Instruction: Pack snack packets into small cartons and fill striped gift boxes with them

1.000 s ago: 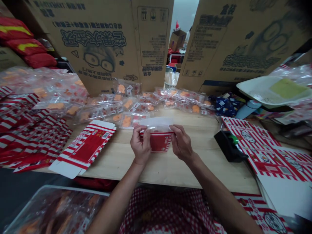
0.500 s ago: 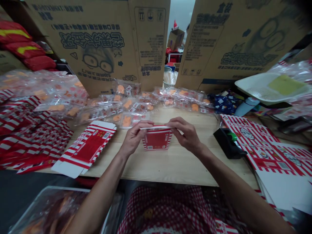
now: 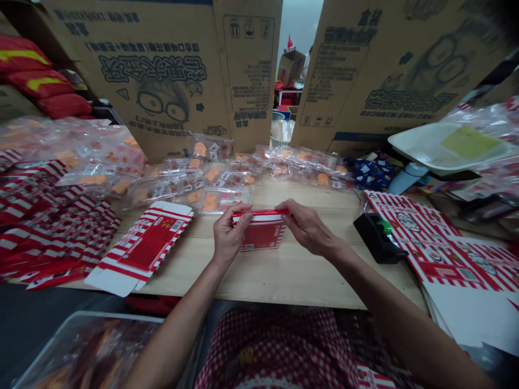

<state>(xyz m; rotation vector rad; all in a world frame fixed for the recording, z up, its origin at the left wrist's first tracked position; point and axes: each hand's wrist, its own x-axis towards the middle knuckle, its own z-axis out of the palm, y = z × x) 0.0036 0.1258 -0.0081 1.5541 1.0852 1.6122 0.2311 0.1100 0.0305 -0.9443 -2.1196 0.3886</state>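
Observation:
A small red box with red and white stripes [image 3: 261, 233] stands on the wooden table [image 3: 284, 275] in front of me. My left hand [image 3: 227, 235] grips its left end, thumb and fingers closed on the top edge. My right hand [image 3: 306, 227] holds its right end, fingers pressed along the closed lid. A flat unfolded striped carton [image 3: 141, 246] lies to the left of my left hand. Clear packets with orange pieces [image 3: 211, 183] lie in a row just beyond the box.
Large cardboard cartons [image 3: 162, 70] wall off the back of the table. Piles of flat striped cartons [image 3: 36, 216] lie at the left and more striped cartons [image 3: 446, 254] at the right. A black tape dispenser [image 3: 377, 237] sits right of my hands, a white tray [image 3: 438, 148] behind it.
The white flap that stood up from the box a second ago has been folded down; the lid is closed now and both hands press along the top edge.

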